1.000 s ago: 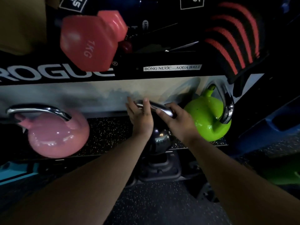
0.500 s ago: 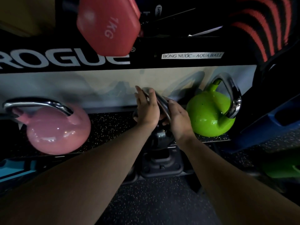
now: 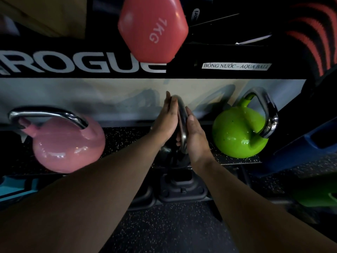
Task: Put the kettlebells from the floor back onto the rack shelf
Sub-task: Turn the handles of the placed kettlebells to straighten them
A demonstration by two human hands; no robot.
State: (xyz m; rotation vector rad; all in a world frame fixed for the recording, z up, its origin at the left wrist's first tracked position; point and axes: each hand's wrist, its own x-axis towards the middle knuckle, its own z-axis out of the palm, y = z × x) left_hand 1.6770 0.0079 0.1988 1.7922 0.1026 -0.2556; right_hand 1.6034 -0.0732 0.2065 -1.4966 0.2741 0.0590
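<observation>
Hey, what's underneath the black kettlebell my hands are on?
The black kettlebell sits at the front edge of the speckled rack shelf, between the pink and green kettlebells. Both hands and forearms cover its base, so contact can't be confirmed.

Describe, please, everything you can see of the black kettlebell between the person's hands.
The black kettlebell has a glossy dark round body and a chrome-looking handle, turned edge-on to the camera. It stands upright on the speckled rack shelf, between the pink kettlebell and the green kettlebell, touching neither. The left hand and right hand press flat against either side of the handle. Most of its body is hidden by them and in shadow.
</observation>
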